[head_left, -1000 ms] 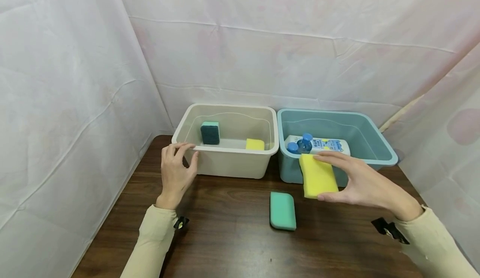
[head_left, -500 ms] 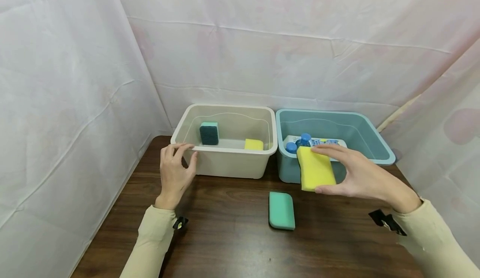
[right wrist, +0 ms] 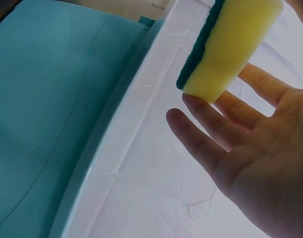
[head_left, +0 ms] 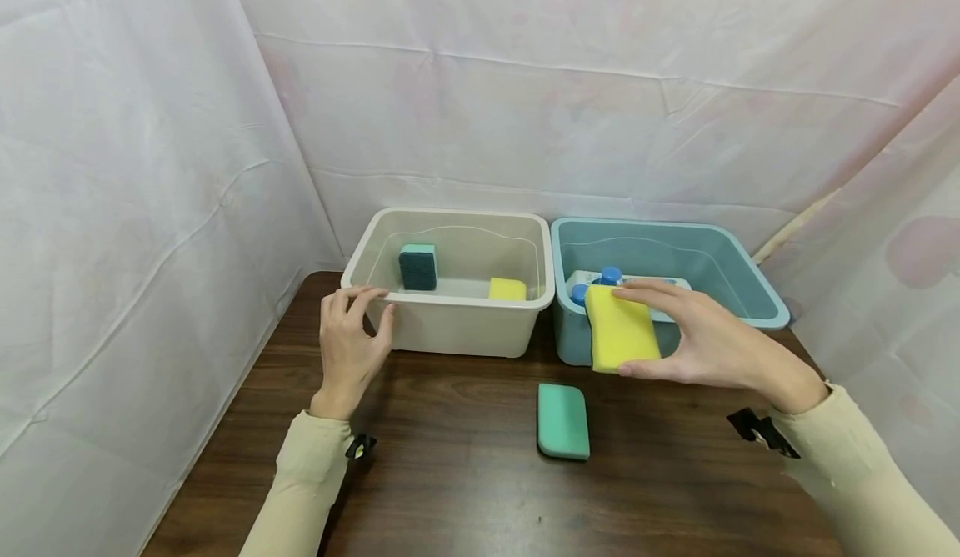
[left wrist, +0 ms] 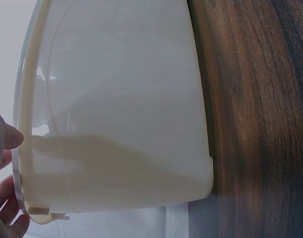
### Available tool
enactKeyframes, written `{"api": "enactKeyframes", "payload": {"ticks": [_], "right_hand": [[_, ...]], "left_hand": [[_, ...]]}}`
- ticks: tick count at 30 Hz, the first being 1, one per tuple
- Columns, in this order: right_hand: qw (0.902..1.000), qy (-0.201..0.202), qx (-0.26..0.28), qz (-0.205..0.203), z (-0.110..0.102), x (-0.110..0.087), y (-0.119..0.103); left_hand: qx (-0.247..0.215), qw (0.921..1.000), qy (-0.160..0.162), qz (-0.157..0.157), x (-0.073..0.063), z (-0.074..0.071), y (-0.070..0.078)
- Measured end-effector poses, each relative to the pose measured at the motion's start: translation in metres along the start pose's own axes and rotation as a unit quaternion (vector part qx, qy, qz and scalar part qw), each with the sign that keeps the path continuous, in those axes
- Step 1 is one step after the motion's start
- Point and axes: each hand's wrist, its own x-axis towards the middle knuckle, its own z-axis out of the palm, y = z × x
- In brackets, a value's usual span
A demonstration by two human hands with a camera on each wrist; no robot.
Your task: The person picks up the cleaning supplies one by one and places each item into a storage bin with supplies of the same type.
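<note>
My right hand (head_left: 701, 340) pinches a yellow scrub sponge (head_left: 622, 328) between thumb and fingers, in front of the blue bin's near rim. In the right wrist view the sponge (right wrist: 228, 49) shows a dark green scouring side. At the beige bin's (head_left: 457, 323) near left corner, my left hand (head_left: 351, 353) grips the rim, with its thumb on the near side. The left wrist view shows those fingertips (left wrist: 10, 136) at the rim. Inside this bin are a green sponge (head_left: 417, 268) with a dark scouring face and a yellow sponge (head_left: 507, 289). A green sponge (head_left: 563, 422) lies on the table.
The blue bin (head_left: 667, 236) stands right beside the beige one. It holds blue-capped bottles (head_left: 611, 276), partly hidden by the right hand and sponge. White sheeting (head_left: 480, 123) hangs behind and on both sides of the dark wooden table (head_left: 450, 474).
My right hand has moved up and slightly left with the yellow sponge, which now overlaps the blue bin's near rim. The left hand stays at the beige bin's corner.
</note>
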Motion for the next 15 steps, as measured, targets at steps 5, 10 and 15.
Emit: {"api": "enactKeyframes", "payload": {"ticks": [5,10,15], "right_hand": [[0.9999,-0.001,-0.003,0.012,-0.004,0.005,-0.003],[1.0000,0.004,-0.001,0.004,-0.003,0.010,-0.003],[1.0000,0.006,-0.004,-0.001,-0.003,0.016,-0.004]], "left_hand": [[0.000,1.0000,0.002,0.001,0.000,0.000,0.000],[0.000,1.0000,0.002,0.000,0.000,0.000,0.000],[0.001,1.0000,0.002,0.000,0.000,-0.001,-0.001]]}}
